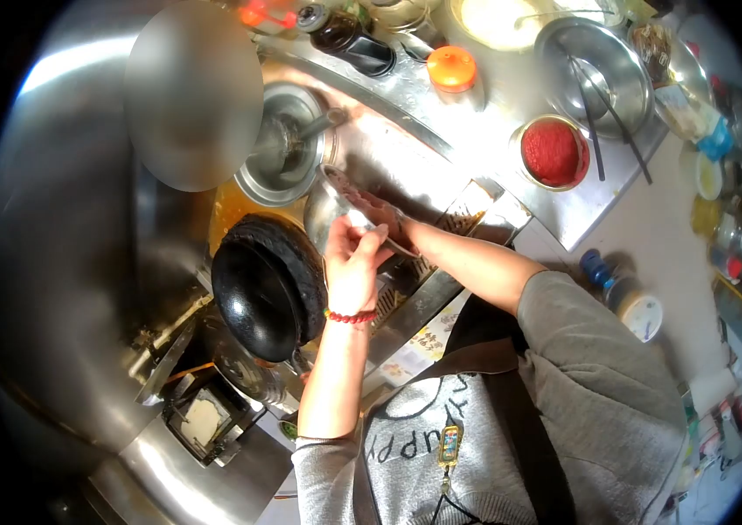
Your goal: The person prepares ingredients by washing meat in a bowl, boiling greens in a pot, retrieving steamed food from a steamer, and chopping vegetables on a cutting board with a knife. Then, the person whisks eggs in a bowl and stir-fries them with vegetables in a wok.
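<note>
My left hand (355, 262) grips the near rim of a tilted metal bowl (323, 214), thumb and fingers closed on its edge. A red bead bracelet circles that wrist. My right hand (393, 226) reaches into the mouth of the bowl from the right, and its fingers are mostly hidden. Something pinkish lies at the inner edge by those fingers; I cannot make out what it is. Left of my left hand is a black wok (261, 293) with its handle toward me. Beyond the bowl, a steel pot (279, 188) holds a ladle (323, 122).
On the right counter are a tin of red paste (553, 153), a steel basin (611, 70) with dark chopsticks (594, 114) across it, and an orange-lidded jar (452, 70). A dark bottle (349, 39) lies farther back. A steel wall (82, 262) bounds the left.
</note>
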Tool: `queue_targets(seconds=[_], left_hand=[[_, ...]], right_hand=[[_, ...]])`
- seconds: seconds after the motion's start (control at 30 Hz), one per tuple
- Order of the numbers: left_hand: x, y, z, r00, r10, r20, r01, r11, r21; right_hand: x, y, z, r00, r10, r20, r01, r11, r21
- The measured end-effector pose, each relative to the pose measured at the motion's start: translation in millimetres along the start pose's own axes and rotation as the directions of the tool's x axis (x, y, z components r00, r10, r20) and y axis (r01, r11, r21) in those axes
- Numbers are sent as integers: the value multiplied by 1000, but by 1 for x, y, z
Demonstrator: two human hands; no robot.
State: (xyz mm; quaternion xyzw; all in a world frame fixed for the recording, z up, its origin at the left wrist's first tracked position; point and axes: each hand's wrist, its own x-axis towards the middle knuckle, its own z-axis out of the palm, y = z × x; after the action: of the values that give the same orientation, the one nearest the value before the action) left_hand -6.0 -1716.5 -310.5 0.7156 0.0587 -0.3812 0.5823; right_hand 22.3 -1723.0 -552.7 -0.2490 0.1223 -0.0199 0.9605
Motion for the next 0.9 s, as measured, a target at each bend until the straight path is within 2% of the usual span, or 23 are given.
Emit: queue_targets(seconds=[0.07, 0.1, 0.13, 0.17, 0.2, 0.23, 0.27, 0.33, 0.43, 0.47, 0.5, 0.53, 0.6, 0.63, 0.67, 0.7, 0.73, 0.77, 0.83, 0.87, 0.9], left_hand=[[1, -14, -39, 998, -1, 70, 11, 990, -138], [-2, -20, -55, 996, -8, 86, 32, 961, -274], [-7, -28, -69, 995, -11, 101, 51, 913, -404], [-6, -52, -90, 998, -12, 60, 40, 868, -494], [-11, -64, -103, 992, 89, 95, -31, 873, -488], [-14, -66, -102, 998, 47, 31, -21, 827, -562], [-18, -70, -100, 1000, -6, -28, -13, 770, -637], [-7, -109, -122, 980, 185, -68, -188, 782, -595], [-6, -144, -132, 981, 101, -166, -188, 717, -671], [-6, -155, -131, 980, 57, -191, -176, 694, -698], [-5, -165, -129, 974, 80, -212, -207, 694, -690], [4, -181, -130, 964, 160, -214, -261, 735, -626], [8, -183, -130, 974, 159, -159, -223, 765, -605], [6, -165, -114, 963, 233, -133, -252, 614, -748], [16, -178, -118, 988, 108, -114, -157, 623, -766], [22, -195, -116, 954, 232, -188, -284, 901, -328], [25, -202, -112, 909, 371, -190, -333, 920, 206], [24, -196, -105, 892, 396, -218, -364, 915, 173], [27, -199, -102, 827, 529, -189, -399, 790, 466], [27, -203, -103, 797, 582, -163, -389, 700, 599], [29, -212, -110, 874, 470, -122, -344, 777, 528]], right_hand=[[-5, -18, 5, 995, -95, -39, 81, 958, -274], [-27, -50, 30, 970, 52, -238, -155, 887, -436], [-28, -56, 28, 980, 0, -201, -146, 686, -713], [-32, -66, 35, 980, 43, -197, -192, 500, -844], [-34, -74, 42, 976, 84, -200, -216, 284, -934], [-33, -68, 47, 980, 51, -190, -193, 77, -978], [-35, -71, 58, 976, 78, -203, -209, 71, -975], [-40, -79, 79, 966, 136, -221, -229, 49, -972], [-28, -17, 43, 986, 166, 8, 42, -203, -978], [-30, -3, 32, 981, 110, 157, 186, -344, -920], [-33, 10, 20, 952, 52, 301, 286, -497, -819], [-37, -3, 31, 950, 184, 254, 313, -532, -787], [-54, -58, 96, 896, 430, 112, 368, -577, -729], [-59, -80, 128, 846, 530, 59, 448, -645, -619], [-56, -82, 130, 826, 557, 87, 511, -676, -531], [-51, -83, 128, 813, 564, 141, 513, -580, -633], [-42, -86, 126, 803, 562, 198, 508, -473, -720], [-31, -95, 135, 815, 569, 110, 465, -529, -710], [-5, -113, 152, 827, 559, -67, 377, -638, -671], [16, -122, 122, 824, 426, 373, 566, -590, -576], [31, -139, 129, 868, 346, 357, 496, -550, -672]])
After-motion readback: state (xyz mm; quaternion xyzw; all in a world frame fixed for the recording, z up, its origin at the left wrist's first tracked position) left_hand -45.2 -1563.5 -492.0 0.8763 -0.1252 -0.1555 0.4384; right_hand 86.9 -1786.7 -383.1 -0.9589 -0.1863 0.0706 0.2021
